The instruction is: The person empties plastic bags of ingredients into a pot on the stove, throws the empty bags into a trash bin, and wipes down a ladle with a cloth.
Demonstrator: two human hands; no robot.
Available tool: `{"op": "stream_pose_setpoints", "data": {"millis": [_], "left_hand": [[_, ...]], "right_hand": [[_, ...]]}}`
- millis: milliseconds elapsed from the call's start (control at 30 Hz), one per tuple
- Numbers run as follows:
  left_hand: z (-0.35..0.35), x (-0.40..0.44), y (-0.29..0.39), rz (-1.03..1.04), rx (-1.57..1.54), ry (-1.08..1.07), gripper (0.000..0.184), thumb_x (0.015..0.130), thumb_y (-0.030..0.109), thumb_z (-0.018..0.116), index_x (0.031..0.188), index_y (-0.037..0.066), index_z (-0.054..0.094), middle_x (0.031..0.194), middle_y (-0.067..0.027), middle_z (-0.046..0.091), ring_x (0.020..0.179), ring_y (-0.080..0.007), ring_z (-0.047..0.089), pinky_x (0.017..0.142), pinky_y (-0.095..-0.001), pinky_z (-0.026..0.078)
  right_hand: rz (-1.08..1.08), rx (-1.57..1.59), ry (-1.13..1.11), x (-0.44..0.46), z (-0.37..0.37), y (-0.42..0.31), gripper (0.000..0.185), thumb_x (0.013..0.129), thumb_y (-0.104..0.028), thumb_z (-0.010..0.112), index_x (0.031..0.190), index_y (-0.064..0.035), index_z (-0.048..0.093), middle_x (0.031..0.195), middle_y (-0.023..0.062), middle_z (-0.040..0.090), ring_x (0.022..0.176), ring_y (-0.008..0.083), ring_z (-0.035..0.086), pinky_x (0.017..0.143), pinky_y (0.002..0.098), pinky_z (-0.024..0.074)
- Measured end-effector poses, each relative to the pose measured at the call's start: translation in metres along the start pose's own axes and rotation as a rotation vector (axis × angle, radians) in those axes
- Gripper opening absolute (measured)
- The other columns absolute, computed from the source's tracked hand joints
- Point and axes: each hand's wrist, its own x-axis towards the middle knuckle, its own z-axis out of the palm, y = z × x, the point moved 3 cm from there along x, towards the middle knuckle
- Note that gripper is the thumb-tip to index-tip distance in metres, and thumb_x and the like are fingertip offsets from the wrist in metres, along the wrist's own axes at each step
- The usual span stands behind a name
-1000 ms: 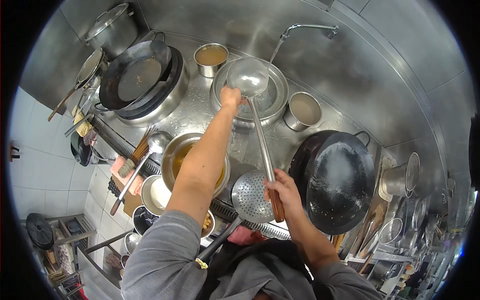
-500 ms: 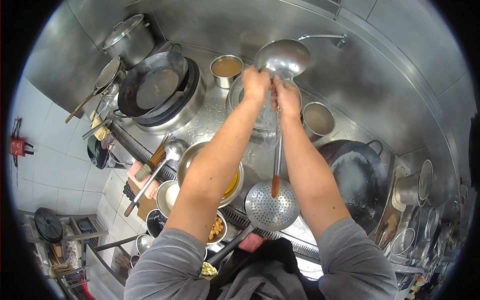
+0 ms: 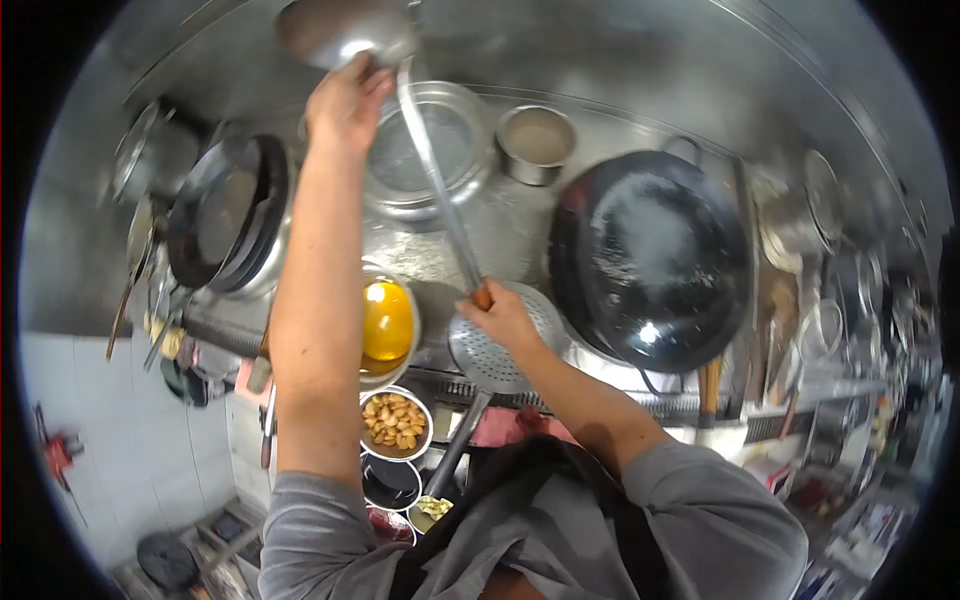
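Note:
A large steel ladle (image 3: 430, 165) is raised slantwise over the stove top, its wide bowl (image 3: 350, 35) at the upper left. The wooden end of its handle is gripped by my right hand (image 3: 503, 318), above the perforated strainer (image 3: 505, 340). At the bowl's lower rim is my left hand (image 3: 345, 108), its fingers bent against the metal; their far side is partly hidden. Below the ladle's shaft stands a round steel basin (image 3: 470, 190) holding water. A black wok (image 3: 665, 260) with a wet, whitish patch inside sits to the right.
A bowl of yellow oil (image 3: 388, 320) and a bowl of brown nuts or beans (image 3: 395, 425) stand near my body. A steel pot (image 3: 537, 145) of cloudy liquid is at the back. Another black pan (image 3: 220, 215) lies at the left, with pots and strainers at far right (image 3: 820, 240).
The ladle has swung up and left, away from over the basin. My right hand has moved from near its bowl down to the handle end. The view has shifted right.

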Motion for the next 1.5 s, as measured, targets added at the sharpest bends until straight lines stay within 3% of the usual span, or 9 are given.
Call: {"op": "stream_pose_setpoints", "data": {"millis": [133, 267, 633, 767, 967, 1000, 1233, 1367, 1500], "left_hand": [[0.002, -0.062, -0.027, -0.167, -0.048, -0.089, 0.023, 0.095, 0.012, 0.055, 0.106, -0.008, 0.051, 0.101, -0.0188, 0.063, 0.094, -0.0306, 0.066, 0.076, -0.0322, 0.057], [-0.041, -0.133, -0.061, -0.429, 0.421, -0.262, 0.044, 0.094, 0.025, 0.056, 0.122, -0.009, 0.047, 0.104, -0.0207, 0.065, 0.093, -0.0289, 0.066, 0.080, -0.0385, 0.055], [-0.036, -0.363, -0.117, -0.499, 0.801, -0.209, 0.049, 0.091, 0.014, 0.058, 0.135, -0.002, 0.043, 0.112, -0.0152, 0.062, 0.093, -0.0240, 0.065, 0.073, -0.0329, 0.054], [-0.054, -0.422, -0.144, -0.514, 0.877, -0.192, 0.050, 0.089, 0.011, 0.057, 0.136, 0.000, 0.043, 0.115, -0.0141, 0.062, 0.091, -0.0224, 0.065, 0.070, -0.0323, 0.054], [-0.095, -0.504, -0.176, -0.599, 0.856, -0.107, 0.056, 0.084, 0.011, 0.062, 0.135, -0.002, 0.043, 0.109, -0.0147, 0.063, 0.085, -0.0230, 0.066, 0.060, -0.0303, 0.054], [-0.101, -0.514, -0.177, -0.614, 0.866, -0.107, 0.057, 0.084, 0.012, 0.063, 0.135, -0.003, 0.042, 0.108, -0.0149, 0.063, 0.083, -0.0233, 0.067, 0.058, -0.0307, 0.055], [-0.099, -0.548, -0.185, -0.652, 0.918, -0.077, 0.050, 0.086, 0.011, 0.061, 0.133, 0.002, 0.046, 0.106, -0.0109, 0.062, 0.082, -0.0231, 0.066, 0.061, -0.0335, 0.056], [-0.082, -0.544, -0.187, -0.622, 1.016, -0.139, 0.045, 0.088, 0.010, 0.059, 0.131, 0.002, 0.048, 0.107, -0.0105, 0.062, 0.082, -0.0223, 0.066, 0.063, -0.0317, 0.056], [-0.070, -0.531, -0.192, -0.606, 1.041, -0.279, 0.047, 0.089, 0.010, 0.059, 0.133, 0.001, 0.046, 0.108, -0.0112, 0.062, 0.084, -0.0195, 0.065, 0.063, -0.0307, 0.055]], "right_hand": [[-0.057, -0.098, -0.048, -0.056, -0.055, -0.017, 0.038, 0.081, -0.036, 0.070, 0.085, -0.0006, 0.057, 0.070, 0.0196, 0.061, 0.065, 0.0382, 0.059, 0.062, 0.0447, 0.0465], [-0.031, -0.229, -0.015, -0.130, -0.103, 0.007, 0.036, 0.081, -0.035, 0.069, 0.084, -0.0016, 0.056, 0.072, 0.0206, 0.063, 0.068, 0.0390, 0.061, 0.064, 0.0469, 0.0470], [-0.131, -0.441, 0.195, -0.324, -0.264, 0.067, 0.024, 0.082, -0.023, 0.069, 0.084, -0.0051, 0.054, 0.066, 0.0158, 0.064, 0.065, 0.0370, 0.064, 0.060, 0.0474, 0.0507], [-0.006, -0.474, 0.321, -0.423, -0.331, 0.110, 0.020, 0.079, -0.017, 0.070, 0.086, -0.0054, 0.056, 0.066, 0.0162, 0.063, 0.066, 0.0383, 0.063, 0.061, 0.0470, 0.0498], [0.235, -0.492, 0.568, -0.533, -0.389, 0.175, 0.031, 0.079, -0.025, 0.072, 0.076, -0.0005, 0.054, 0.064, 0.0200, 0.061, 0.065, 0.0407, 0.062, 0.061, 0.0478, 0.0477], [0.332, -0.482, 0.525, -0.541, -0.396, 0.177, 0.026, 0.081, -0.022, 0.068, 0.084, 0.0000, 0.054, 0.073, 0.0219, 0.065, 0.075, 0.0420, 0.063, 0.069, 0.0503, 0.0490], [0.413, -0.466, 0.730, -0.522, -0.408, 0.230, 0.032, 0.081, -0.022, 0.067, 0.096, 0.0004, 0.051, 0.079, 0.0223, 0.066, 0.081, 0.0418, 0.063, 0.073, 0.0499, 0.0492], [0.618, -0.532, 0.729, -0.483, -0.411, 0.269, 0.025, 0.084, -0.014, 0.056, 0.105, -0.0013, 0.052, 0.087, 0.0250, 0.066, 0.086, 0.0418, 0.064, 0.077, 0.0501, 0.0504], [0.620, -0.657, 0.689, -0.467, -0.415, 0.267, 0.045, 0.085, -0.011, 0.048, 0.129, -0.0044, 0.045, 0.089, 0.0225, 0.066, 0.082, 0.0397, 0.065, 0.073, 0.0495, 0.0520]]}}
